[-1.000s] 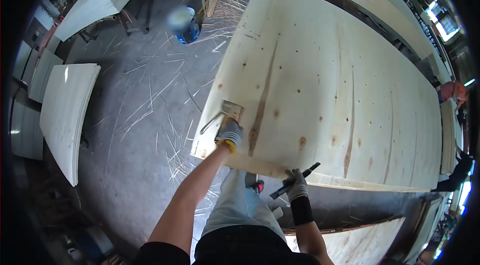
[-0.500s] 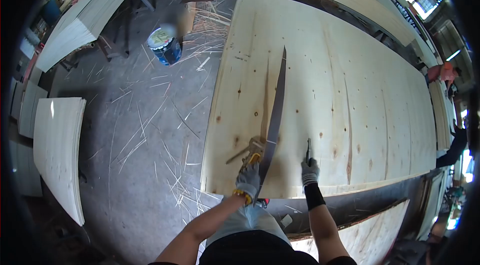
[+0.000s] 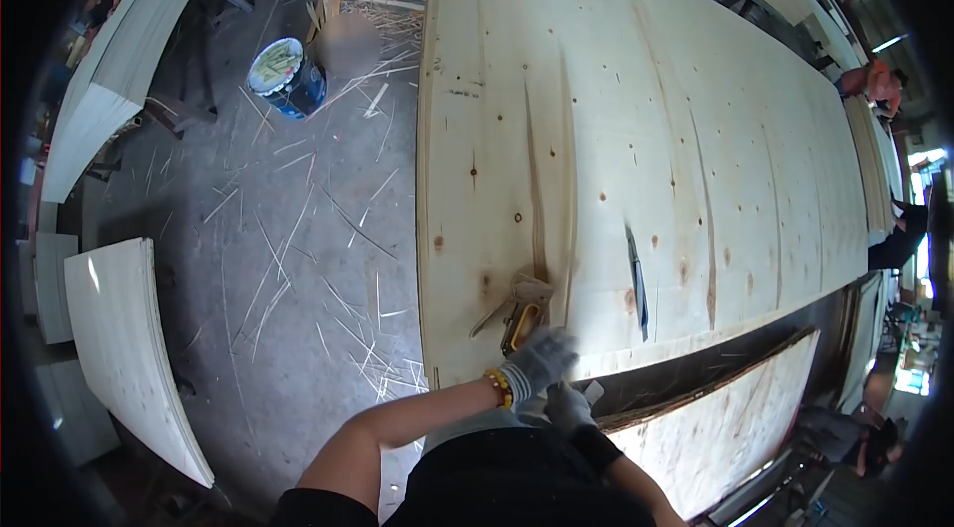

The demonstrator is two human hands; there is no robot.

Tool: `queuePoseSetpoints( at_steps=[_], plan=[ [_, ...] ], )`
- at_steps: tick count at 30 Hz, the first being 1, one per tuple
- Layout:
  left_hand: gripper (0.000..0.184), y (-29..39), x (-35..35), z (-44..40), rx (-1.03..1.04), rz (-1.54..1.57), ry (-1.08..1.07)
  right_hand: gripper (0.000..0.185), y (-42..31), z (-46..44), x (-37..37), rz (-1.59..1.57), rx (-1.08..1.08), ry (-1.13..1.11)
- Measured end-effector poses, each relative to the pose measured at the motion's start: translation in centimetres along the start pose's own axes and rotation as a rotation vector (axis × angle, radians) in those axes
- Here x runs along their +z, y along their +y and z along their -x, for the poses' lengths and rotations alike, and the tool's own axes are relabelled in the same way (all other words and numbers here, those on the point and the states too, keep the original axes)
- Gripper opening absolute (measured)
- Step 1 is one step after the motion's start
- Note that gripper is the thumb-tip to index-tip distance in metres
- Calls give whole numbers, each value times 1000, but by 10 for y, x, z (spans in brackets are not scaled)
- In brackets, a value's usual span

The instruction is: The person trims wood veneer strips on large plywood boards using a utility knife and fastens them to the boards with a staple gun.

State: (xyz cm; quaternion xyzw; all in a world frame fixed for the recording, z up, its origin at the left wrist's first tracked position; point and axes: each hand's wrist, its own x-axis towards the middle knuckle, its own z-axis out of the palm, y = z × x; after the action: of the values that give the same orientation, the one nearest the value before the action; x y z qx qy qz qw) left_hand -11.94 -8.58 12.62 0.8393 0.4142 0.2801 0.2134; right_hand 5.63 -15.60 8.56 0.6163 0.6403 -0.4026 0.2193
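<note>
My gloved left hand [image 3: 543, 362], with a yellow bead bracelet at the wrist, is over the near edge of a large pale wood sheet [image 3: 646, 150]. It is smeared by motion, so its fingers are unclear. Close beside it, nearer my body, is my gloved right hand [image 3: 568, 408], its fingers partly hidden. On the sheet just beyond my left hand lies a yellow-and-black hand tool [image 3: 522, 326], next to a tan crumpled-looking piece [image 3: 531, 292]. To the right, a slim dark knife-like tool [image 3: 637, 284] rests on the sheet, touched by neither hand.
A blue bucket [image 3: 288, 80] stands on the left floor amid scattered wood slivers. Stacked sheets lie at far left [image 3: 114, 348] and upper left [image 3: 124, 60]. Another sheet [image 3: 725, 418] is at lower right. People [image 3: 874, 85] are by the right side.
Both hands have drawn back and together near my body. The knife-like tool has left my right hand; the yellow-and-black tool is clear of my left. The long dark tapered gap or strip no longer shows.
</note>
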Motion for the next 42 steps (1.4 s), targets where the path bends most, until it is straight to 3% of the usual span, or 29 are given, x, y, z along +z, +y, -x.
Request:
queuePoseSetpoints(
  at_steps=[1,4,5,6,8,9,10,11,12,15,18,20,22,26,28,30,34,37,40,42],
  plan=[
    [32,-5,-8,-12,286,-97,190,37,-6,14,-16,-69,-48,-13],
    [13,-2,-1,-5,300,-96,-506,28,-21,39,-62,-69,-363,-24],
    [8,-8,-6,-2,260,-144,-379,31,-5,26,-56,-225,-516,0],
    [11,-19,-20,0,144,-195,-371,37,-25,20,-82,-252,-374,-118],
    [17,-59,-57,1,-94,-302,-353,42,-54,-1,-100,-918,-280,114],
    [22,-82,-79,-4,-419,-347,-506,44,-67,-22,-98,-1001,-188,126],
    [26,-135,-66,21,-769,-40,-407,46,-80,-50,-88,-1086,-89,143],
    [31,-136,-115,6,-848,-163,-408,55,-97,-75,-71,-987,-81,121],
    [33,-156,-117,7,-949,-145,-289,64,-118,-89,-57,-884,-72,100],
    [41,-199,-79,-8,-989,-170,-148,83,-180,-65,-50,-61,35,470],
    [45,-203,-70,-41,-1071,-213,-213,93,-179,-61,-80,-102,60,210],
    [45,-207,-69,-48,-1111,-158,-287,89,-146,-77,-71,56,-17,425],
    [43,-222,-68,-52,-1071,-190,-364,78,-92,-119,-47,294,-120,737],
    [40,-240,-86,-71,-916,-234,-484,57,-71,-118,-125,2,-209,503],
    [38,-253,-88,-79,-811,-274,-566,52,-92,-131,-158,39,-78,252],
    [36,-263,-93,-96,-700,-339,-615,49,-123,-137,-192,16,-201,172],
    [39,-269,-95,-115,-696,-337,-727,40,-162,-179,-212,166,-259,79],
    [38,-270,-96,-117,-729,-291,-745,40,-168,-197,-211,244,-243,31],
    [31,-272,-65,-95,-724,-417,-470,42,-174,-191,-211,234,-251,101],
    [26,-231,-102,-102,-555,-489,-476,44,-170,-186,-204,175,-262,187]
  ],
)
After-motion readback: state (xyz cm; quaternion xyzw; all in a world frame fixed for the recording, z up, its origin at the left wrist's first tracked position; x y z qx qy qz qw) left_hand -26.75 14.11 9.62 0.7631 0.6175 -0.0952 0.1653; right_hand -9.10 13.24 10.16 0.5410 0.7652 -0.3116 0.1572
